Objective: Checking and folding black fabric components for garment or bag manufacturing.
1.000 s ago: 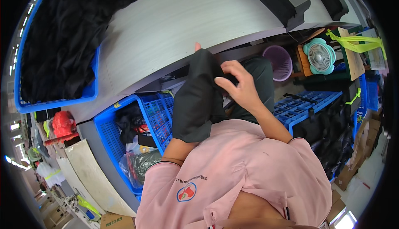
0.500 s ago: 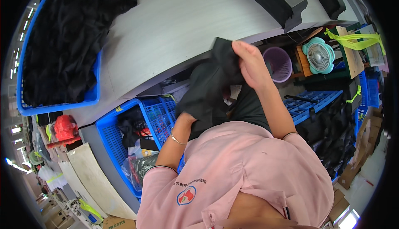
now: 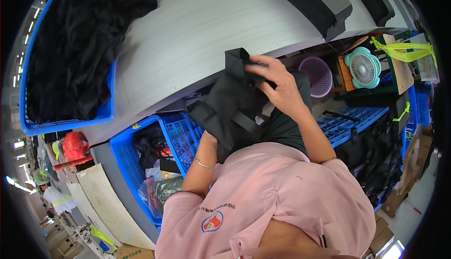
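Observation:
A black fabric piece [image 3: 229, 97], sewn like a bag or pouch with a strap-like strip, hangs above my lap in front of the table edge. My left hand [image 3: 209, 139] reaches beneath its lower left part; only the wrist and the base of the hand show, so its fingers are hidden. At the upper right of the fabric is my right hand [image 3: 278, 82], its fingers stretched apart and slightly blurred, with the thumb lower down. Those fingers lie against the fabric's upper edge, which stands up in a fold.
A blue basket [image 3: 112, 97] heaped with black fabric stands on the grey table [image 3: 188, 28]. Dark folded pieces [image 3: 312, 5] lie far right. Below are a blue crate [image 3: 123, 153], a purple basket [image 3: 321, 89], a turquoise fan [image 3: 362, 68] and another blue crate [image 3: 352, 125] beside black straps.
My right hand has let go of the fabric's top corner and spread its fingers lower down. The fabric has turned and opened out, showing a strip. My left forearm has barely moved.

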`<state>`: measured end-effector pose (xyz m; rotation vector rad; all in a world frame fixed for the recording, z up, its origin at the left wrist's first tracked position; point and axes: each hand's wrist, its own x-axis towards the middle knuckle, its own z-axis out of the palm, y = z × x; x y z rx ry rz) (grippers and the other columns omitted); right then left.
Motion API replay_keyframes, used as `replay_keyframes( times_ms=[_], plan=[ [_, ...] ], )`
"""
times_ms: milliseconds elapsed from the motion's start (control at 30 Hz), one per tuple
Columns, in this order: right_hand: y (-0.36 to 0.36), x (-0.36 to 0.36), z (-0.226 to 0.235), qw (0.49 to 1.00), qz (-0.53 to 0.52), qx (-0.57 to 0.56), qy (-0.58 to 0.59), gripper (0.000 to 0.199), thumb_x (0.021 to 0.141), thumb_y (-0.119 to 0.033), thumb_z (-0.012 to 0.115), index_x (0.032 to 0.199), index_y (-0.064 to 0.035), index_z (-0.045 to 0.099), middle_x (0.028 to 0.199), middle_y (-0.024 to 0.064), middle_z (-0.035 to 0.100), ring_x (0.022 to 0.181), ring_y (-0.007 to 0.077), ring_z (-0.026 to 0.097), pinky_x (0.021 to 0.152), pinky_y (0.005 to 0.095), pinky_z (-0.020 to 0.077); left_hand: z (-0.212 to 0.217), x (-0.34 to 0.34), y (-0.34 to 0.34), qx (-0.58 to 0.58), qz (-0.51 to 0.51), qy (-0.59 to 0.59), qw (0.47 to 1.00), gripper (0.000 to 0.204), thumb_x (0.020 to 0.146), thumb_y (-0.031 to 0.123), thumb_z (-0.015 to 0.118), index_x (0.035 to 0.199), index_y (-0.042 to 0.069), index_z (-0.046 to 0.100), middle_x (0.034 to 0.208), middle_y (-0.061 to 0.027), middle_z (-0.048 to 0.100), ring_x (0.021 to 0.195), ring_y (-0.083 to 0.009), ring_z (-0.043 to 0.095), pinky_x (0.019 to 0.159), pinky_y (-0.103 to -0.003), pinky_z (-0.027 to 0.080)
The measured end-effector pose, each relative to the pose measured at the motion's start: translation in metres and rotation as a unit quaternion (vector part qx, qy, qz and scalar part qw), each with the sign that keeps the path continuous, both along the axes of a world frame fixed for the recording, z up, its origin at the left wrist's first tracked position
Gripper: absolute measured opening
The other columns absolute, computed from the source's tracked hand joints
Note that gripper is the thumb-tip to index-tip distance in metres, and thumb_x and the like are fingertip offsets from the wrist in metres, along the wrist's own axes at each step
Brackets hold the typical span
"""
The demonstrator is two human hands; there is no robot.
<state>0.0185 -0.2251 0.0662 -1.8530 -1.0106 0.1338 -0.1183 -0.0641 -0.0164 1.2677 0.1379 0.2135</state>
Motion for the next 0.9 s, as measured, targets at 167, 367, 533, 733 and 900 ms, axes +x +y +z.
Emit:
replay_keyframes(
  times_ms=[167, 367, 533, 733, 900],
  plan=[
    [-0.005, 0.017, 0.007, 0.972, 0.21, 0.049, 0.099, 0.019, 0.081, -0.011, 0.075, 0.075, 0.0019, 0.063, 0.124, 0.0099, 0.062, 0.112, 0.0223, 0.058, 0.1, 0.0369, 0.0423, -0.053, -0.023, 0.069, 0.039, 0.027, -0.008, 0.999, 0.048, 0.102, 0.02, 0.05, 0.145, 0.001, 0.041, 0.146, -0.0108, 0.047, 0.129, -0.0237, 0.049, 0.111, -0.037, 0.039],
    [0.029, 0.077, 0.009, 0.976, 0.11, 0.106, 0.156, 0.02, 0.091, -0.018, 0.065, 0.087, 0.0015, 0.066, 0.136, 0.0106, 0.053, 0.121, 0.0198, 0.048, 0.102, 0.0317, 0.0346, -0.011, -0.007, 0.074, -0.323, 0.072, 0.027, 0.943, 0.047, 0.101, 0.021, 0.056, 0.142, 0.002, 0.046, 0.137, -0.0113, 0.055, 0.123, -0.0236, 0.055, 0.106, -0.037, 0.044],
    [0.079, 0.132, -0.009, 0.989, 0.023, 0.144, -0.011, 0.025, 0.094, -0.025, 0.067, 0.1, -0.0004, 0.067, 0.134, 0.0123, 0.054, 0.121, 0.0238, 0.052, 0.097, 0.0323, 0.0409, 0.016, 0.02, 0.043, -0.025, 0.135, 0.098, 0.986, 0.045, 0.103, 0.017, 0.05, 0.143, -0.003, 0.044, 0.141, -0.0152, 0.052, 0.128, -0.0238, 0.052, 0.109, -0.034, 0.04],
    [0.056, 0.081, -0.026, 0.957, -0.254, 0.139, 0.026, 0.02, 0.097, -0.015, 0.062, 0.105, 0.0017, 0.069, 0.098, 0.0095, 0.068, 0.086, 0.0144, 0.065, 0.074, 0.0272, 0.0505, 0.015, 0.01, 0.068, -0.025, 0.241, 0.151, 0.958, 0.044, 0.101, 0.018, 0.058, 0.137, -0.006, 0.051, 0.137, -0.0154, 0.055, 0.128, -0.0226, 0.052, 0.105, -0.035, 0.046],
    [0.08, 0.029, -0.054, 0.929, -0.07, 0.161, 0.327, 0.033, 0.097, -0.02, 0.065, 0.123, 0.0009, 0.063, 0.102, 0.0043, 0.07, 0.09, 0.0103, 0.065, 0.083, 0.0258, 0.0512, 0.023, 0.087, 0.108, -0.053, 0.352, 0.026, 0.934, 0.039, 0.104, 0.028, 0.053, 0.129, -0.002, 0.058, 0.119, -0.007, 0.066, 0.117, -0.0137, 0.057, 0.099, -0.031, 0.045]
  ],
)
